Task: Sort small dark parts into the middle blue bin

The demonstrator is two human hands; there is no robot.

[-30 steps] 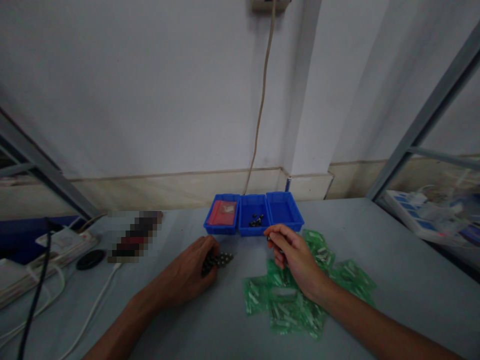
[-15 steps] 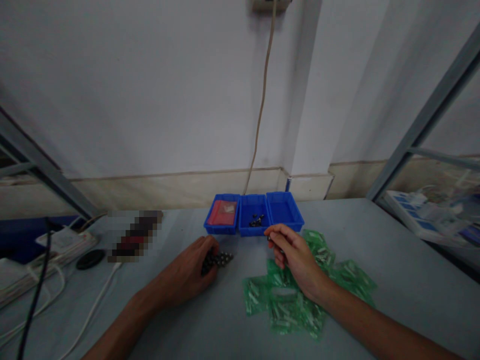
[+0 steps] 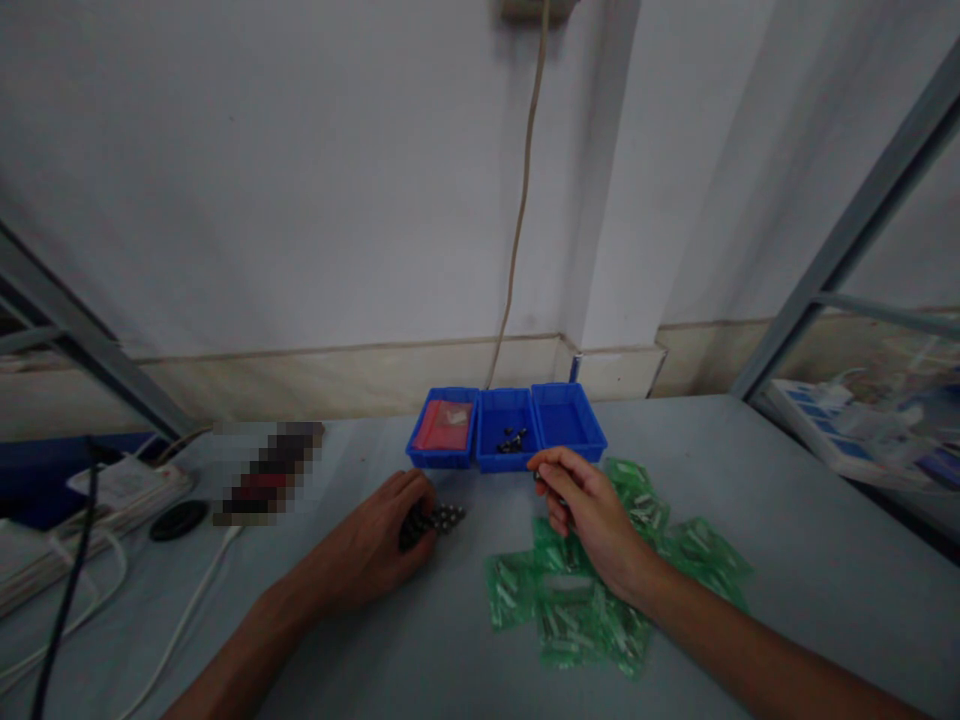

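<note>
My left hand point(image 3: 394, 532) rests on the table, its fingers curled round a cluster of small dark metal parts point(image 3: 448, 517), shiny at their ends. Their exact kind is too small to make out. My right hand point(image 3: 581, 495) has its thumb and forefinger pinched on a small dark metal part just in front of the middle blue tray point(image 3: 506, 462). Several similar pieces point(image 3: 513, 440) lie in that tray. Under and beside my right wrist are several green plastic bags point(image 3: 570, 630) with slim, pale pieces inside.
The left blue tray point(image 3: 414, 460) contains a red plastic bag point(image 3: 444, 428); another blue tray point(image 3: 566, 412) adjoins on the right. A black round disc point(image 3: 180, 520), a white cable point(image 3: 196, 600) and a power strip point(image 3: 142, 495) lie at left. Metal frames point(image 3: 847, 235) flank the table.
The whole view has shifted very slightly. Both hands keep nearly the same place and grip.
</note>
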